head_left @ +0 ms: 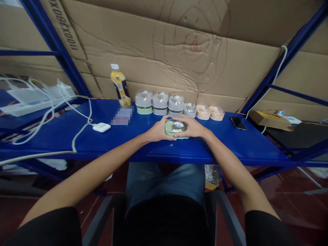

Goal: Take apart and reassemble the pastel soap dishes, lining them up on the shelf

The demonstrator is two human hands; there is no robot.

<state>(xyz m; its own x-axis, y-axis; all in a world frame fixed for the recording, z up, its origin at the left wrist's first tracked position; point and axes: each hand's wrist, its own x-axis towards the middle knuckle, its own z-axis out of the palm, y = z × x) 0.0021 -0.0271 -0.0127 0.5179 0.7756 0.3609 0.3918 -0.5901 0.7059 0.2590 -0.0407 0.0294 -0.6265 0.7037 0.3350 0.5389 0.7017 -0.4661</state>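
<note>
A green oval container with a clear-looking lid and a pale label is between my two hands near the front of the blue shelf. My left hand wraps round its left side. From the right, my right hand grips it, fingers over the far edge and thumb at the front. Behind it stands a row of similar containers: a grey one on a green one, two grey stacks, a single grey one and two peach ones.
A yellow drink bottle stands behind a blurred patch. White earbud case and cables lie on the left, a phone on the right. Cardboard backs the blue shelf; an open box sits farther right.
</note>
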